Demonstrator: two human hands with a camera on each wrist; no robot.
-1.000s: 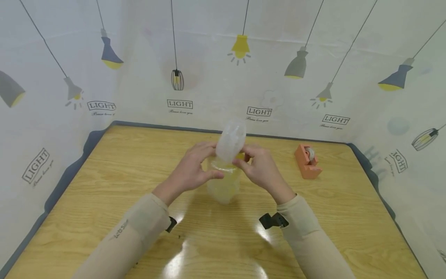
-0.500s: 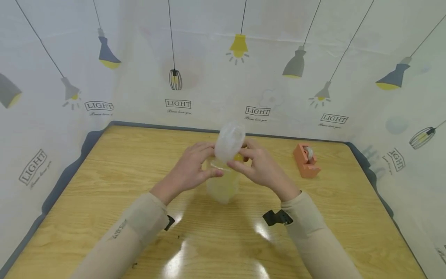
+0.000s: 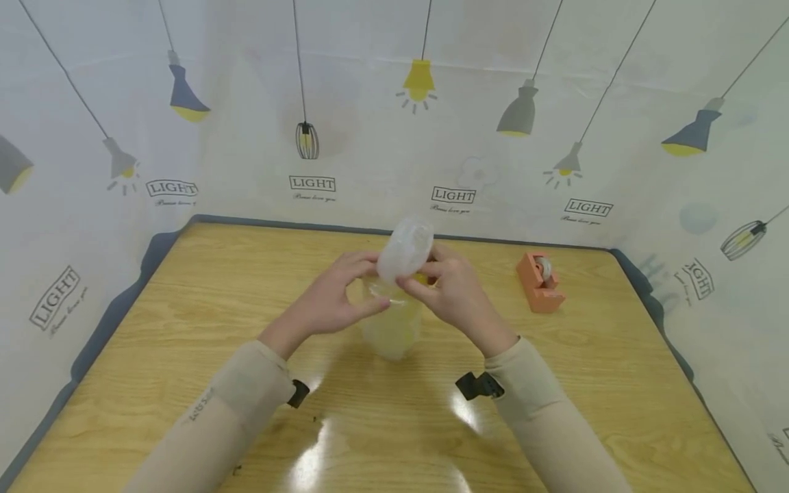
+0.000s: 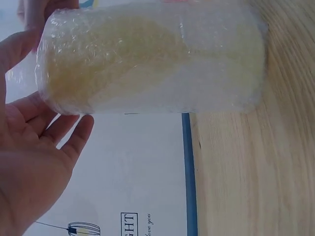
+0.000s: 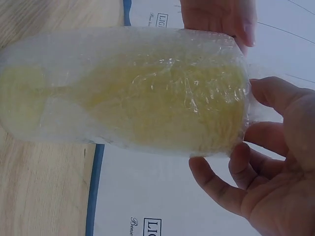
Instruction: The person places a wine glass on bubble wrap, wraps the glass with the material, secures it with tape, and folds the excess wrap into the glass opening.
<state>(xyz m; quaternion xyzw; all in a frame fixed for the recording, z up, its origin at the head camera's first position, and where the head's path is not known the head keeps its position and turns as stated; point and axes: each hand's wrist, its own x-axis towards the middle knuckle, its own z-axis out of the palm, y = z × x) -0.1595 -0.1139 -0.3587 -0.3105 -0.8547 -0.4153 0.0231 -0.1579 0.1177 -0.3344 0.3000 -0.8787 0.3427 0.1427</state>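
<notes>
A yellow stemmed glass [image 5: 162, 103] stands upright on the table, wrapped in clear bubble wrap [image 4: 216, 78]. Above its rim, a loose end of the bubble wrap [image 3: 403, 250] sticks up and leans right in the head view. My left hand [image 3: 329, 298] holds the wrap at the rim from the left, thumb in front and fingers reaching round the far side. From the right, my right hand [image 3: 459, 291] pinches the wrap at the base of the loose end. Part of its fingers is hidden behind the wrap.
An orange tape dispenser [image 3: 539, 282] with a roll of clear tape stands at the right on the wooden table [image 3: 203, 301]. Behind the table hangs a white cloth [image 3: 364, 96] printed with lamps. A black strap end [image 3: 477, 386] hangs at the right wrist.
The right thumb has slid slightly left across the front of the wrap, and the loose end has sunk a little. The wrapped glass stays standing in place; the head view has shifted slightly.
</notes>
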